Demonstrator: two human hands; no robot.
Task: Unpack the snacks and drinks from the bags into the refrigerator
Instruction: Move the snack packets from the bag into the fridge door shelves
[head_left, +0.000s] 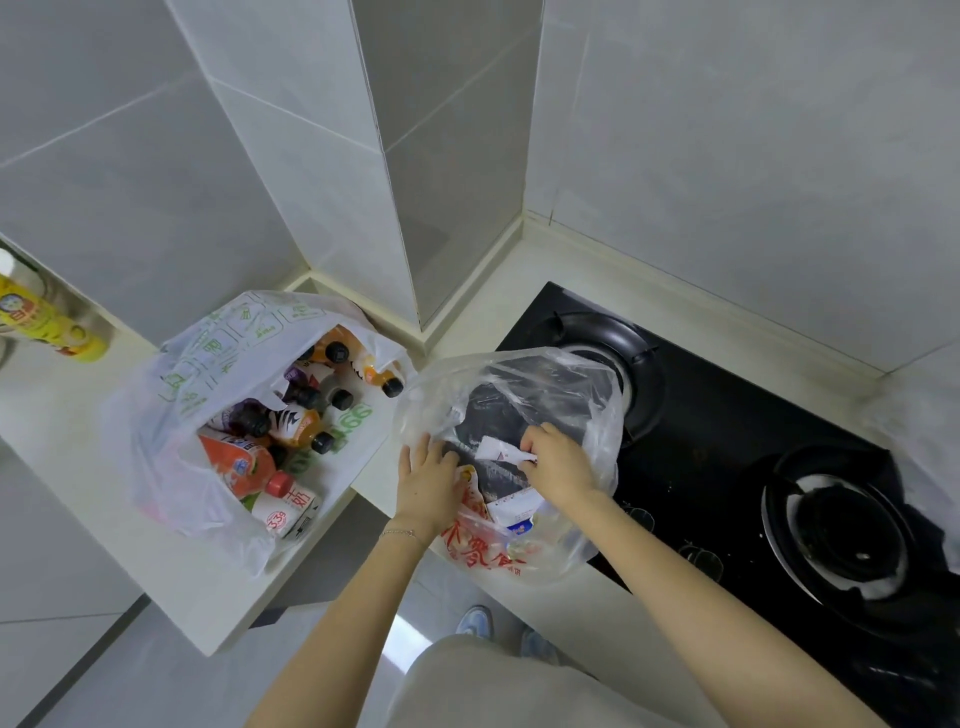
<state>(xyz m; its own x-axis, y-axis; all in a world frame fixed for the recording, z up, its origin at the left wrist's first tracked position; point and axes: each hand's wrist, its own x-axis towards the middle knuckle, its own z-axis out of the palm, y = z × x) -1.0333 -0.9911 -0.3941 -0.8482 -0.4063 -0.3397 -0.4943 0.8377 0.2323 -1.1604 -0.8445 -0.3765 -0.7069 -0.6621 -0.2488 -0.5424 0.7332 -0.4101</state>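
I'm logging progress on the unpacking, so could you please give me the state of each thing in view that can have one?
Bag of drinks: open, lying on the counter, still full of bottles.
Clear snack bag: open, both hands inside.
Left hand: spread flat on the bag's contents, gripping nothing.
Right hand: pinching a white packet.
Gas hob: no flame showing.
Yellow bottle: standing apart on the counter, capped.

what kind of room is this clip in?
Most likely a home kitchen. A black two-burner gas hob is set into a pale countertop against grey tiled walls, and two plastic shopping bags sit on the counter, one full of drink bottles.
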